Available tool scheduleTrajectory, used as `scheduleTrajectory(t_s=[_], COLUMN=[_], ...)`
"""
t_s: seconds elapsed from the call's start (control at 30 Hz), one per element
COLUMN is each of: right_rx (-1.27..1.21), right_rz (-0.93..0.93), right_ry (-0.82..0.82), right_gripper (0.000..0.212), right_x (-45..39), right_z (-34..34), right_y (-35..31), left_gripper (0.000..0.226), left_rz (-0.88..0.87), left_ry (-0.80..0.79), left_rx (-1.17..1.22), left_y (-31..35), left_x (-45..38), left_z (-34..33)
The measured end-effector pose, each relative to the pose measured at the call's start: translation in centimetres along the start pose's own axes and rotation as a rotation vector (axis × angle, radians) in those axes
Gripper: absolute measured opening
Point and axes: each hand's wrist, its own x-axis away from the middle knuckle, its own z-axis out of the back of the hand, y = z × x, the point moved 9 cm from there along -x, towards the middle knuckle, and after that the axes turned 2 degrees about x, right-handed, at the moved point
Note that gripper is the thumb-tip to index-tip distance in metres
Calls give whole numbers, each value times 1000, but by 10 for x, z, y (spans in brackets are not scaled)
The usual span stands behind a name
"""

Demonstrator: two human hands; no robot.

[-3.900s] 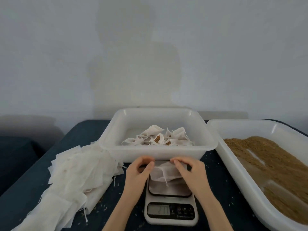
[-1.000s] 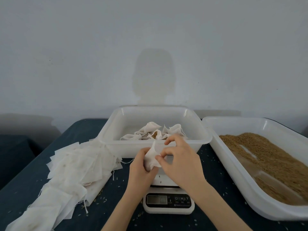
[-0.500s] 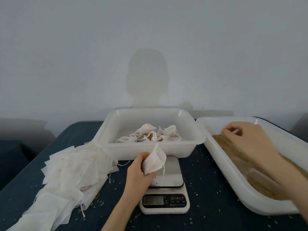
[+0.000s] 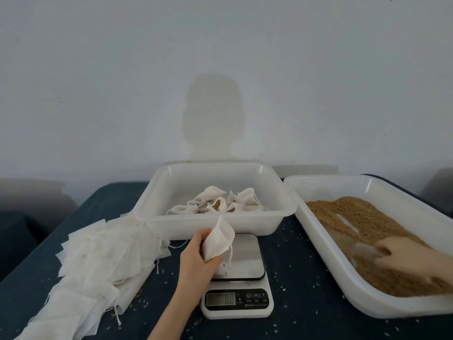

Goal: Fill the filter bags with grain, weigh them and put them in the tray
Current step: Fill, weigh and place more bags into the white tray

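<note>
From the head view: the left hand [image 4: 196, 256] pinches an open filter bag [image 4: 219, 240] over the scale [image 4: 237, 276], mouth tilted up and rightward; the right hand [image 4: 407, 256], blurred, fingers seemingly curled, scoops grain [image 4: 362, 214], well apart to the right

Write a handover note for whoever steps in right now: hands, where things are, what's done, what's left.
Left hand grips an open filter bag above the scale. Right hand is down in the grain in the right tray; its grip is blurred.
Done: several filled bags lie in the middle tray.
Left: fill the held bag, weigh it, put it in the middle tray, then continue through the pile of empty bags on the left.
</note>
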Motion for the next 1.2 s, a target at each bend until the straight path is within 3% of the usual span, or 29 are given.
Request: scheduleTrajectory(t_s=[0.1,0.3,0.37,0.57,0.7,0.83,1.0,1.2], right_rx=[-4,-135,-198,-381,-452,-600,-440,-491], right_rz=[-19,-143,-125,-38,-37,-55,-193,-223], right_ry=[118,115,111,93,51,146,396,342], right_gripper=[5,13,18,7,18,15,37,40], right_x=[-1,-1,-9,-30,-30,-17,0,7], right_z=[18,23,19,5,4,15,43,36], right_y=[13,48,41,6,10,19,37,52], left_gripper=[39,38,37,37,37,37,39,42], left_rz=[14,17,25,31,10,-1,3,-17], left_ry=[4,-4,-5,-17,-7,12,-1,-4], left_rx=[-6,3,11,7,-27,-37,-50,-66], left_y=[-1,-1,-1,-3,-3,-3,-6,-5], left_x=[0,0,0,3,2,2,1,1], left_z=[1,1,0,-1,-2,-1,-1,-2])
